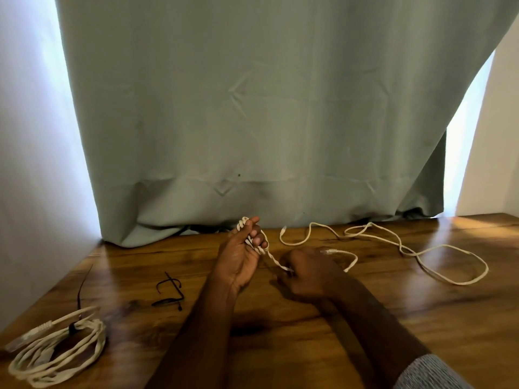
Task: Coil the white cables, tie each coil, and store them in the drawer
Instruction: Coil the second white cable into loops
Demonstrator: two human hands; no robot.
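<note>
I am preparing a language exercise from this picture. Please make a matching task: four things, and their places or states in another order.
Things:
1. tied coil
2. loose cable
3. black ties
4. left hand

States:
A. lie unused beside the left forearm
B. has cable wound around its fingers
C. bound, at the table's left edge
D. spread out at the right

Pairs: 1-C, 2-D, 3-A, 4-B

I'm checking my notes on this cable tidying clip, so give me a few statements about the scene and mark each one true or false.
1. A finished coil bound with a black tie lies at the table's near left. True.
2. The left hand is empty. False: cable loops wrap its fingers.
3. The right hand pinches the white cable. True.
4. Every tie is used. False: loose black ties lie on the table.
</note>
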